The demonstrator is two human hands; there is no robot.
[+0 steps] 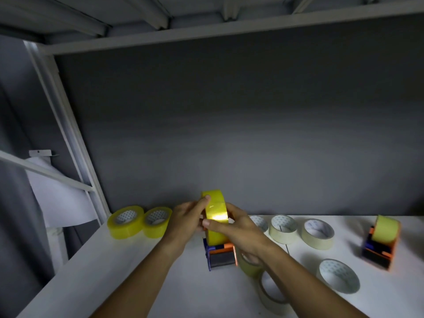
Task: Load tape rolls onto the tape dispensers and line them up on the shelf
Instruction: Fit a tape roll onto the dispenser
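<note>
Two pale tape rolls (pixel 271 292) lie nearest, under the right forearm on the white shelf (pixel 96 271). Beyond them both hands grasp an upright yellow tape roll (pixel 215 216) seated on a blue and orange tape dispenser (pixel 221 255): the left hand (pixel 187 222) pinches its left side, the right hand (pixel 238 230) curls round its right. Right of the hands lie more pale rolls (pixel 338 275), and far right stands a loaded dispenser (pixel 382 244). Left of the hands lie two yellow rolls (pixel 140 221).
</note>
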